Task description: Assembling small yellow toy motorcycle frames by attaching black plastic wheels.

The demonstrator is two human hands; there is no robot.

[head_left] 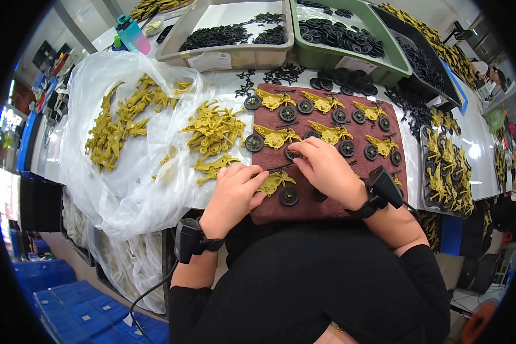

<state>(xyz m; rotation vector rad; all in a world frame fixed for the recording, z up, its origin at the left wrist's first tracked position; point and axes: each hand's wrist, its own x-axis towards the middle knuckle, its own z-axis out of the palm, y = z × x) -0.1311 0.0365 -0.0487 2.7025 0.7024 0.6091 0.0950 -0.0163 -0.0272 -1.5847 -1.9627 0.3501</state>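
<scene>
A workshop for assembling small parts: a beige tub (258,58) and a green tub (315,57) of loose black pieces (341,37) line the desk's (221,86) far edge, matching yellow motorbike models (329,132) lie in rows by its near edge, and blue crates (80,309) sit below its near left corner.

lt: bright indoor | glare: white tabletop (480,157), R side | fisheye bend, blk rim

Beyond the fingers of our right hand (329,175), yellow toy motorcycles (329,134) stand in rows, leaving only slim gaps. Left of our left hand (232,195), loose yellow frames (212,129) and a billowing plastic bag (114,200) block sideways passage. Far ahead, a green bin's (315,57) wall rises. Nearer us than the fingers, a bare mat (275,215) strip lies open.
</scene>
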